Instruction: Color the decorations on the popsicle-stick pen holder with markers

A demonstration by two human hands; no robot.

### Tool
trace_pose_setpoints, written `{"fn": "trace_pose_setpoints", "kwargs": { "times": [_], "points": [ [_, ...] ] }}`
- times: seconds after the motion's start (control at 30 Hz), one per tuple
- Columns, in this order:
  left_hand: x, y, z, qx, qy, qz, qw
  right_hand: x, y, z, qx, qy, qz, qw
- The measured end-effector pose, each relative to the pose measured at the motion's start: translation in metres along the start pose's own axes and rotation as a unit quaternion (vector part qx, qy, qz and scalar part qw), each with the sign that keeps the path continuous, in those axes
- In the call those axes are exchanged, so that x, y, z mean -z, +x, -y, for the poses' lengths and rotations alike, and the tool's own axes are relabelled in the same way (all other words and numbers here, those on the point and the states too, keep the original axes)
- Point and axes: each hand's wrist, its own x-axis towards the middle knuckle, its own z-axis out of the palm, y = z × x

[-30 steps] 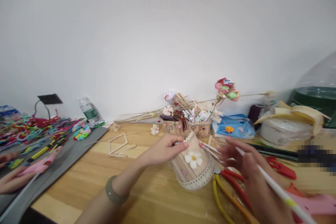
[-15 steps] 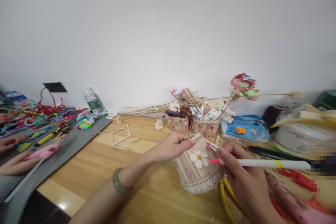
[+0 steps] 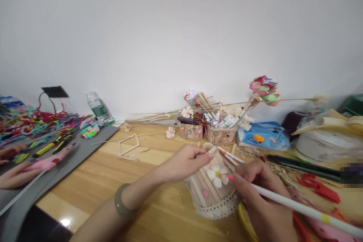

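pink-tipped white marker (image 3: 295,204), grasped by the nearer right hand (image 3: 254,202), slants up leftward, its tip at the right-side petals of a white flower (image 3: 217,174) on a stick-and-lace craft (image 3: 213,193). the craft is at the wooden table (image 3: 159,215), between both hands, top pinched by the left hand (image 3: 187,163). whether tip meets petal is unclear; the craft's far side is hidden, the marker's end cut off.

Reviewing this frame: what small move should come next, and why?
Probably touch the pink tip lightly to a petal of the white flower. The right hand has the marker pointed there, its tip at or very near the petal, and the left hand grips the top of the slatted piece.
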Motion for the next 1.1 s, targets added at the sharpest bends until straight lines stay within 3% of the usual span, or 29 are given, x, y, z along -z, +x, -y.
{"fn": "trace_pose_setpoints", "kwargs": {
  "times": [0.1,0.23,0.43,0.63,0.87,0.93,1.1],
  "points": [
    [0.000,0.000,0.001,0.003,0.005,-0.005,1.000,-0.001,-0.001,-0.001,0.063,-0.045,0.029,0.997],
    [0.001,0.000,0.001,0.002,0.014,-0.008,1.000,-0.004,0.000,0.001,0.118,-0.065,0.022,0.991],
    [0.002,0.000,-0.002,0.001,0.014,-0.012,1.000,-0.001,0.005,0.010,0.218,-0.146,0.047,0.964],
    [0.003,0.000,-0.002,0.000,0.003,-0.004,1.000,0.002,0.002,0.010,0.186,-0.173,0.037,0.967],
    [0.002,-0.002,-0.002,0.004,0.023,-0.001,1.000,0.005,-0.006,0.000,0.138,-0.093,0.069,0.984],
    [0.002,-0.003,-0.004,0.005,0.037,-0.005,0.999,0.005,-0.005,-0.001,0.128,-0.089,0.054,0.986],
    [0.000,-0.004,-0.007,-0.002,0.043,0.003,0.999,0.005,0.003,0.008,0.177,-0.128,0.000,0.976]
  ]
}}
